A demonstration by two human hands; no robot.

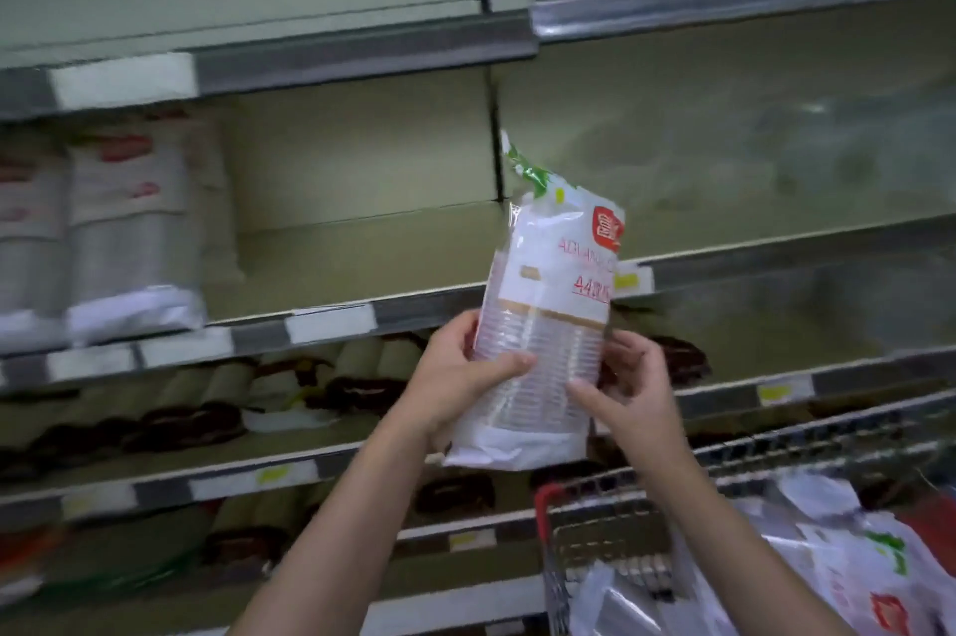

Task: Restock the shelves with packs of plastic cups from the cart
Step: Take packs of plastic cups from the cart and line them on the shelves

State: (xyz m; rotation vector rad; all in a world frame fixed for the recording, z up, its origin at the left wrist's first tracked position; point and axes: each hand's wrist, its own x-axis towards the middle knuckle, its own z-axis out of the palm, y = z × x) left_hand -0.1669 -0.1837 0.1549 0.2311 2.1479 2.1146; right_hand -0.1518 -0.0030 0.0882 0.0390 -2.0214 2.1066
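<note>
I hold one pack of plastic cups upright in front of the shelves, a clear bag with a white and red label and a green-printed top. My left hand grips its lower left side, thumb across the front. My right hand grips the lower right side. The pack hangs just in front of the middle shelf, whose right part is bare. Two like packs stand at that shelf's left end.
A wire cart with a red handle corner stands at the lower right, holding more cup packs. Lower shelves carry rolls with dark brown labels. The upper shelf juts out above the middle one.
</note>
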